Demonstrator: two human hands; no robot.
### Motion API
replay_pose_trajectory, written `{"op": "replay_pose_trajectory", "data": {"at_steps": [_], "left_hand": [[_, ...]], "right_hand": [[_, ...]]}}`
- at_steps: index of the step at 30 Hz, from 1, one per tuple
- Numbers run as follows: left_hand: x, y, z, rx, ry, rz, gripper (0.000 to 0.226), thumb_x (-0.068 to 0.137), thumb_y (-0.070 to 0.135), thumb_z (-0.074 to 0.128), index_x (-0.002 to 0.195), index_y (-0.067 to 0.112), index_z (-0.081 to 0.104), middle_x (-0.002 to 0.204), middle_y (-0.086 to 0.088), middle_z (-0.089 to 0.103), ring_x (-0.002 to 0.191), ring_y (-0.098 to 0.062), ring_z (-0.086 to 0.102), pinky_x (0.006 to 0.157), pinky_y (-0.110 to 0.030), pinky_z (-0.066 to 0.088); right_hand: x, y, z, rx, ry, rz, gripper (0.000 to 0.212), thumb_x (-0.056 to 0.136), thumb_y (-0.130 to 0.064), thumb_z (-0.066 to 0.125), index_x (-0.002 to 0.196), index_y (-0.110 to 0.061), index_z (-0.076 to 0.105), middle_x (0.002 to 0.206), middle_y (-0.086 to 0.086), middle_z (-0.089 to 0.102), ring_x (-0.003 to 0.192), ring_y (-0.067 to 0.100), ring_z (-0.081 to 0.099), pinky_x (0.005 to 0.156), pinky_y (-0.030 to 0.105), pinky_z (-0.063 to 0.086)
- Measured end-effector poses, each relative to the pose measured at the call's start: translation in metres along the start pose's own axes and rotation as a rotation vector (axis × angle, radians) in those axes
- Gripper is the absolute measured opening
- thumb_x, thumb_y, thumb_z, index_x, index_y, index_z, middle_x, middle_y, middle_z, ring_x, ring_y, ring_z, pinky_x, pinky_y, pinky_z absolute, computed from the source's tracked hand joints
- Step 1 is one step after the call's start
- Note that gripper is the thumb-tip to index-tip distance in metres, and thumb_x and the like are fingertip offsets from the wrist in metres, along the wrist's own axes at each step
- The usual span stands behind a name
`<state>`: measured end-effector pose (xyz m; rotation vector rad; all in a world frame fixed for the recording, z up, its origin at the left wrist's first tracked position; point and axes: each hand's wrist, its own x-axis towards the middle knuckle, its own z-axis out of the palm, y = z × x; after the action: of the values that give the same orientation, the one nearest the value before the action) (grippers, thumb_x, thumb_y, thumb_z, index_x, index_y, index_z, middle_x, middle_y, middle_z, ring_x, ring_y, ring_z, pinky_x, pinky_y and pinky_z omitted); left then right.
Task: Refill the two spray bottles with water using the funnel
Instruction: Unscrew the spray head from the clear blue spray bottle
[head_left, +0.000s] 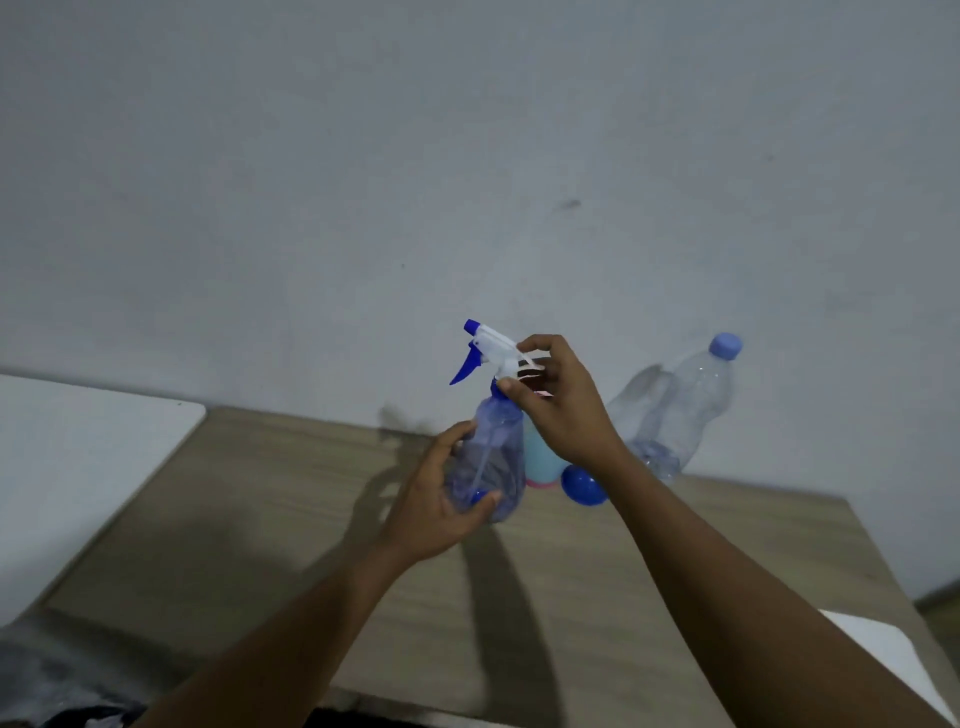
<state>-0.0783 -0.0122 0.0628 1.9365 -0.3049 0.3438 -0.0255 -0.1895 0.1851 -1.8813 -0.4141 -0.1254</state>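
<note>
Blue spray bottle between left hand and right hand.

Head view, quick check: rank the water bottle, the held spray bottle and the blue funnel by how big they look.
1-2. The blue spray bottle and the clear water bottle: about alike; the spray bottle is nearer the camera, so no ranking.
3. The blue funnel: clearly smallest, only partly visible.
</note>
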Motion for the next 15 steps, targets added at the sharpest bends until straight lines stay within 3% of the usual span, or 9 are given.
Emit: {"op": "replay_pose_trajectory", "data": {"at_steps": [4,10,15], "left_hand": [[-0.022,0.058,-0.003,-0.038,0.007,0.046,0.085,0.073,0.026,0.089,0.143,0.028,0.041,0.14,0.015,0.051,0.123,-0.01,0.053,0.087,-0.031,0.059],[-0.054,0.135,-0.004,-0.035,0.013,0.178,0.086,0.069,0.04,0.087,0.14,0.039,0.038,0.138,0.026,0.047,0.122,-0.011,0.056,0.081,-0.019,0.057],[-0.078,0.182,-0.006,-0.053,0.004,0.201,0.093,0.066,0.028,0.092,0.14,0.044,0.037,0.137,0.03,0.046,0.121,-0.009,0.057,0.077,-0.018,0.058]], "right_hand": [[-0.031,-0.045,-0.02,-0.014,0.034,-0.033,0.045,0.083,-0.019,0.081,0.116,-0.024,0.05,0.102,0.007,0.069,0.086,0.023,0.071,0.078,0.039,0.062],[-0.071,-0.108,-0.055,0.001,0.101,-0.117,0.044,0.082,-0.014,0.082,0.116,-0.019,0.054,0.095,0.012,0.071,0.082,0.027,0.07,0.078,0.038,0.062],[-0.105,-0.141,-0.071,0.025,0.132,-0.168,0.044,0.083,-0.015,0.081,0.117,-0.015,0.055,0.095,0.011,0.072,0.083,0.025,0.072,0.08,0.042,0.062]]}}
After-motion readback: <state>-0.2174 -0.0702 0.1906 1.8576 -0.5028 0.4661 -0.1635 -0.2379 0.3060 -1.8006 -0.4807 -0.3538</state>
